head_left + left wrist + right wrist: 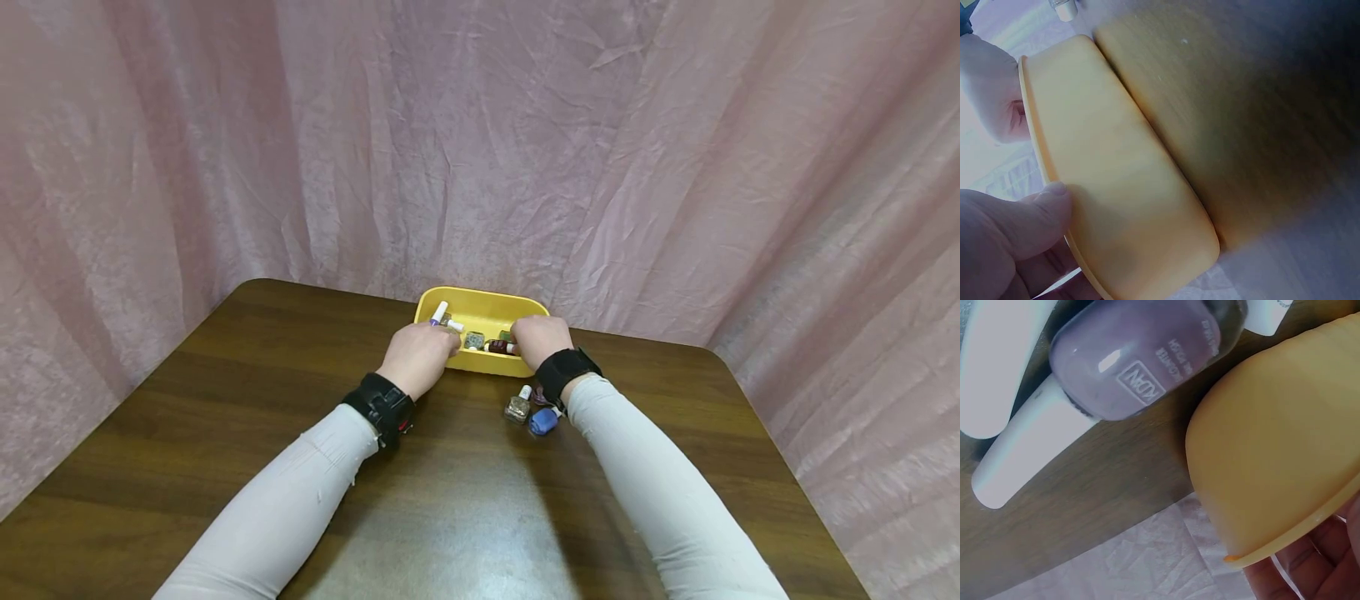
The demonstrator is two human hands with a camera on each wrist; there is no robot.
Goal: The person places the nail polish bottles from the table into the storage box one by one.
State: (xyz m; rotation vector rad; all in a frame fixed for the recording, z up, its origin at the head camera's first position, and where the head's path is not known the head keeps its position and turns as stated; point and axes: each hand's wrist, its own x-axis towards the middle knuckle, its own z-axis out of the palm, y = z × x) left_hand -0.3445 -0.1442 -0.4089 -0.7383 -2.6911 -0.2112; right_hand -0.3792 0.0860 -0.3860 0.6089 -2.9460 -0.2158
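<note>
A yellow plastic bin (480,362) stands near the table's far edge. My left hand (418,360) grips its rim at the front left, thumb on the outer wall and fingers inside, as the left wrist view shows. At the right end, my right hand (542,340) holds the rim, its fingers curled over to the inner side. Nail polish bottles lie inside: a dark red one (498,347), a glitter one (474,340) and a white-capped purple one (438,314) among them. My hands hide part of the contents.
In front of the bin, by my right wrist, lie a glitter polish bottle (517,408), a blue one (543,422) and a mauve one (1138,353), which my wrist partly covers in the head view. A pink curtain (480,150) hangs behind the brown wooden table (247,392).
</note>
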